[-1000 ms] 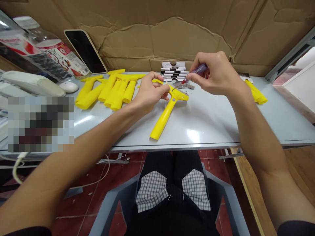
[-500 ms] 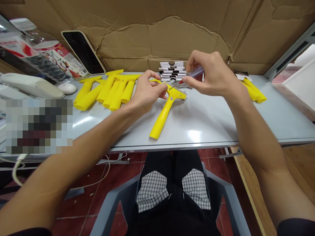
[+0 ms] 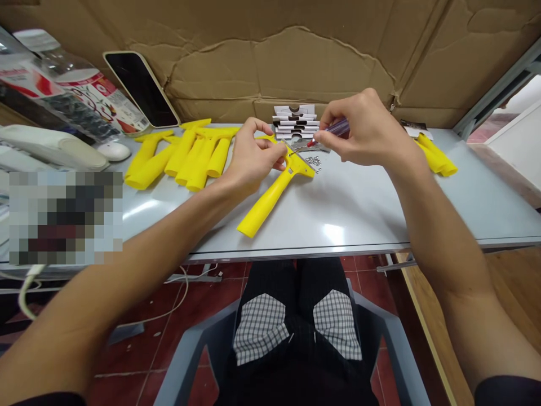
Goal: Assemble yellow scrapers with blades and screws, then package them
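My left hand (image 3: 256,153) is closed at the head of a yellow T-shaped plastic handle (image 3: 266,203), thumb and fingertips pinching its far end. The handle's hollow grip points toward the near left edge of the table. My right hand (image 3: 359,129) is closed round a screwdriver (image 3: 337,128) with a clear purplish grip and a red collar. Its thin shaft slants down to the left, and the tip meets the handle's head close to my left thumb. A small pile of screws (image 3: 313,162) lies just beyond the head. Whether a screw sits under the tip is too small to tell.
More yellow handles (image 3: 196,160) lie at the left, and others (image 3: 437,156) at the right. Behind my hands stand stacked white-and-dark cards or blades (image 3: 296,121). A phone (image 3: 143,90), a bottle (image 3: 97,93) and a white mouse (image 3: 114,151) are at the back left. Cardboard (image 3: 220,73) lines the back.
The yellow handle has turned, its grip end swinging left and its head shifting slightly off the screws, which show more. Both hands stay nearly in place, the screwdriver still at the head.
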Tool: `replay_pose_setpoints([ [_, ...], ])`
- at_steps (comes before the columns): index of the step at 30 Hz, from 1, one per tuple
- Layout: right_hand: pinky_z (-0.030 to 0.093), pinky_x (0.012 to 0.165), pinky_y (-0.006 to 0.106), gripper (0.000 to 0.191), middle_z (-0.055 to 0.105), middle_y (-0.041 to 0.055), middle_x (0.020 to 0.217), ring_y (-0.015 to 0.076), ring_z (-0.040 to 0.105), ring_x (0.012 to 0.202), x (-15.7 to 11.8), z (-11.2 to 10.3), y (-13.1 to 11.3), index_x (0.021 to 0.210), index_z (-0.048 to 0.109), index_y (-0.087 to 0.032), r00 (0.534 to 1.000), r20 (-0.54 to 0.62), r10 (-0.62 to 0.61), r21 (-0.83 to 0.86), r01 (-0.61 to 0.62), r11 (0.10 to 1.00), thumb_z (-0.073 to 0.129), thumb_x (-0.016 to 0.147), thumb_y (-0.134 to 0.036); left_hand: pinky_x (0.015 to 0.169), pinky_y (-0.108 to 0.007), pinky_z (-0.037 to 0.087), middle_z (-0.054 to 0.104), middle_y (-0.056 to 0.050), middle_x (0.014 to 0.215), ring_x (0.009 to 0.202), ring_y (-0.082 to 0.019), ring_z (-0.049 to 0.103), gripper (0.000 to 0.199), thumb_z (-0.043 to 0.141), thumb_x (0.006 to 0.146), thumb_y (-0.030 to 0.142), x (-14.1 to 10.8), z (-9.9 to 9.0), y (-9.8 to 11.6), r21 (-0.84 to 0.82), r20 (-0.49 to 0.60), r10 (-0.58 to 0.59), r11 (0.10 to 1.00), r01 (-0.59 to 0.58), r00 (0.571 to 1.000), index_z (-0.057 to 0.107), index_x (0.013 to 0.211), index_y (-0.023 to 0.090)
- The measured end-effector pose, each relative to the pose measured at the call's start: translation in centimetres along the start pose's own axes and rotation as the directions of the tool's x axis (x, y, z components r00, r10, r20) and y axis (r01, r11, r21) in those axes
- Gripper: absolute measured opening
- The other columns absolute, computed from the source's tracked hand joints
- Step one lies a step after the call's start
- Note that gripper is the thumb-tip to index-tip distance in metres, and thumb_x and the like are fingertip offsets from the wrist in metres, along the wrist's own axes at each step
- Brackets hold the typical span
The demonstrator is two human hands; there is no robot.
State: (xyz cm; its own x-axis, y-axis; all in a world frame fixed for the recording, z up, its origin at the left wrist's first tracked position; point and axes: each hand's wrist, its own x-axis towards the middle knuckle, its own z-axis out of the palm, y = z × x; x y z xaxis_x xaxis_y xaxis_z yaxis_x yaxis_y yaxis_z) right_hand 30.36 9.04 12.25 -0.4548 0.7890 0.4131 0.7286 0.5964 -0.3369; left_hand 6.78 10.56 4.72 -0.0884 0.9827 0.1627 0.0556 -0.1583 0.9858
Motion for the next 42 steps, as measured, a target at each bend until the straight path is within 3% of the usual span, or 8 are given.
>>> replay_pose_setpoints([
  [3, 0.056, 0.084, 0.042, 0.014, 0.077, 0.0027, 0.077, 0.0243, 0.071, 0.072, -0.1, -0.7, 0.0, 0.101, 0.080, -0.025, 0.996, 0.091, 0.002, 0.042, -0.005, 0.999, 0.082, 0.097, -0.038, 0.059, -0.030, 0.059, 0.065, 0.008, 0.065, 0.058, -0.016, 0.066, 0.047, 0.081, 0.073, 0.007, 0.2, -0.1, 0.2, 0.016, -0.013, -0.006, 1.000, 0.007, 1.000, 0.049, 0.098, 0.030],
  [7, 0.052, 0.073, 0.037, 0.047, 0.081, 0.0011, 0.083, 0.0222, 0.071, 0.071, 0.0, -1.0, -0.3, 0.144, 0.077, -0.025, 0.946, 0.321, -0.036, 0.069, 0.015, 0.998, 0.075, 0.097, -0.026, 0.064, -0.033, 0.062, 0.064, 0.008, 0.065, 0.062, -0.017, 0.067, 0.048, 0.084, 0.074, 0.013, -0.1, -0.3, 1.1, 0.009, -0.015, 0.018, 1.000, -0.018, 1.000, 0.047, 0.098, 0.032],
  [10, 0.049, 0.072, 0.034, 0.046, 0.078, -0.0001, 0.076, 0.0208, 0.071, 0.072, 0.3, -0.4, -0.2, 0.137, 0.081, -0.023, 0.904, 0.419, -0.084, 0.039, 0.075, 0.996, 0.071, 0.093, -0.016, 0.068, -0.033, 0.062, 0.062, 0.008, 0.064, 0.068, -0.018, 0.067, 0.048, 0.085, 0.076, 0.014, -0.4, -0.4, 1.7, 0.006, -0.019, 0.036, 0.999, -0.036, 0.999, 0.048, 0.100, 0.032],
  [18, 0.054, 0.063, 0.036, 0.030, 0.084, 0.0030, 0.098, 0.0233, 0.077, 0.072, 1.0, 0.5, 4.1, 0.116, 0.076, -0.026, 0.965, 0.250, 0.085, 0.187, -0.134, 0.973, 0.075, 0.086, -0.021, 0.072, -0.030, 0.062, 0.063, 0.005, 0.067, 0.069, -0.016, 0.067, 0.038, 0.087, 0.082, 0.015, 1.4, -0.8, 0.9, -0.152, -0.043, -0.030, 0.988, 0.024, 0.999, 0.057, 0.100, 0.029],
  [24, 0.059, 0.097, 0.048, 0.024, 0.083, 0.0119, 0.112, 0.0352, 0.075, 0.113, 1.6, 1.0, 10.7, 0.112, 0.079, -0.024, 0.946, 0.170, 0.276, -0.208, -0.239, 0.948, 0.076, 0.088, -0.021, 0.074, -0.022, 0.063, 0.065, -0.002, 0.072, 0.066, -0.011, 0.066, 0.021, 0.072, 0.088, 0.006, 1.9, -0.5, 0.6, -0.262, 0.033, -0.086, 0.961, 0.091, 0.996, 0.064, 0.075, 0.021],
  [28, 0.058, 0.097, 0.045, 0.028, 0.083, 0.0118, 0.115, 0.0333, 0.074, 0.115, 1.8, 1.6, 13.5, 0.118, 0.082, -0.022, 0.883, 0.245, 0.401, -0.307, -0.322, 0.895, 0.077, 0.091, -0.023, 0.078, -0.022, 0.065, 0.067, -0.004, 0.076, 0.069, -0.011, 0.068, 0.028, 0.071, 0.094, 0.005, 1.9, -0.4, 0.5, -0.309, 0.070, -0.127, 0.941, 0.142, 0.989, 0.065, 0.070, 0.019],
  [38, 0.059, 0.101, 0.046, 0.029, 0.084, 0.0128, 0.113, 0.0335, 0.076, 0.113, 1.9, 1.9, 14.0, 0.122, 0.086, -0.023, 0.834, 0.285, 0.473, -0.381, -0.354, 0.854, 0.080, 0.097, -0.036, 0.087, -0.024, 0.068, 0.075, -0.009, 0.084, 0.074, -0.013, 0.075, 0.026, 0.067, 0.097, -0.001, 0.9, 0.3, 1.0, -0.388, 0.106, -0.227, 0.887, 0.250, 0.968, 0.067, 0.077, 0.016],
  [42, 0.057, 0.106, 0.049, 0.028, 0.083, 0.0155, 0.116, 0.0360, 0.075, 0.116, 1.9, 1.7, 12.5, 0.118, 0.084, -0.021, 0.884, 0.185, 0.430, -0.360, -0.346, 0.866, 0.078, 0.099, -0.041, 0.094, -0.030, 0.070, 0.078, -0.011, 0.087, 0.079, -0.015, 0.078, 0.023, 0.064, 0.094, -0.002, 0.9, 0.4, 0.7, -0.400, 0.114, -0.238, 0.878, 0.264, 0.965, 0.066, 0.080, 0.016],
])
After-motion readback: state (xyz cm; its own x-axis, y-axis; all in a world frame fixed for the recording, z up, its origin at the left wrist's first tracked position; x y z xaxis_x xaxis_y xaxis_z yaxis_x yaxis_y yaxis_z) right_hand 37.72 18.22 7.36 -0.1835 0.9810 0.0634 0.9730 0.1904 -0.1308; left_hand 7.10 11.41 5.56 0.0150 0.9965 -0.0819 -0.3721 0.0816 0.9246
